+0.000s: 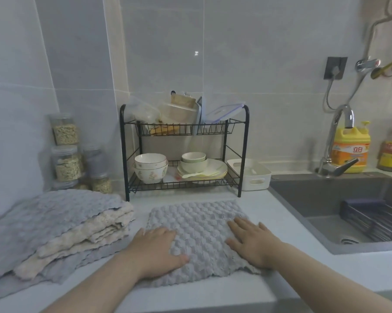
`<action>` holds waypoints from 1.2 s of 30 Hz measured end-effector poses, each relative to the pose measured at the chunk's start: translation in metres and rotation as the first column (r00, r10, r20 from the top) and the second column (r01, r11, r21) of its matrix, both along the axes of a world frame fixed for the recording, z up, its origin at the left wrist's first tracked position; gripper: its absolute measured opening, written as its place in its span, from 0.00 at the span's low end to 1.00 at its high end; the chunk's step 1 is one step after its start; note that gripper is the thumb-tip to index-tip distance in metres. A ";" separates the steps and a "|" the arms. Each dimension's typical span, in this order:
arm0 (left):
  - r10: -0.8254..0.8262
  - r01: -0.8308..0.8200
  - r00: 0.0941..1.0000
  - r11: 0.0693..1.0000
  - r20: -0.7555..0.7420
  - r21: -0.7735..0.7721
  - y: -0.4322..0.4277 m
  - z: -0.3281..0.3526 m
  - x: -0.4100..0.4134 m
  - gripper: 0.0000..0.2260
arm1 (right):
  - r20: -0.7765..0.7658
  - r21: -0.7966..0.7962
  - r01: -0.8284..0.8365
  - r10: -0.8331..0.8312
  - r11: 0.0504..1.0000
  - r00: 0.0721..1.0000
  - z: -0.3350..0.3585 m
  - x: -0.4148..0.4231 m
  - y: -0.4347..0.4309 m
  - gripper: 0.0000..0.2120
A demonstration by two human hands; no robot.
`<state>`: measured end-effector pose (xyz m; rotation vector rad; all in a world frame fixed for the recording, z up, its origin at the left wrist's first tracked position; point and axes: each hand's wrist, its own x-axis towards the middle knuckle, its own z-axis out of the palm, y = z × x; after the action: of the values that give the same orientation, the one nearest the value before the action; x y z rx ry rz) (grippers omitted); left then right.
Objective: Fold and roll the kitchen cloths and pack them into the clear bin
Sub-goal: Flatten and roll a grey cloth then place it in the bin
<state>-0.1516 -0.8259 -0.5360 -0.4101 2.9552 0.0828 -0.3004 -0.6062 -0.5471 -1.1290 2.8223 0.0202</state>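
grey cloth flat; both hands pressing; corner hidden.

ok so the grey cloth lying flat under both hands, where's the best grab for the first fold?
Probably the two near corners, from the person's side. The grey cloth lies flat on the counter, so only its edges can be pinched; the left hand and right hand rest flat near those corners.

Nubby grey cloth, glossy wall tiles, black wire rack
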 end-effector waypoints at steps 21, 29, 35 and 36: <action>0.113 -0.132 0.956 0.990 -0.272 -0.056 -0.096 0.004 -0.132 0.08 | -0.066 -0.262 0.138 -0.160 0.955 0.985 0.010 -0.126 -0.074 0.11; 0.168 -0.146 0.907 0.986 -0.386 0.087 -0.099 0.031 -0.103 0.08 | -0.061 -0.624 0.102 -0.179 0.774 0.982 0.046 -0.086 -0.045 0.09; 0.099 -0.058 0.894 0.993 -0.437 0.106 -0.075 0.045 -0.054 0.07 | -0.059 -0.657 0.028 -0.088 0.753 0.994 0.049 -0.040 -0.005 0.05; 0.083 -0.047 0.896 0.995 -0.435 0.093 -0.069 0.043 -0.044 0.08 | -0.067 -0.644 0.015 -0.076 0.765 0.995 0.046 -0.032 0.002 0.04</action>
<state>-0.1960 -0.8950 -0.4926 -0.5428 3.3643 0.3464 -0.3326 -0.6041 -0.5007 -1.1676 3.0114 -1.0071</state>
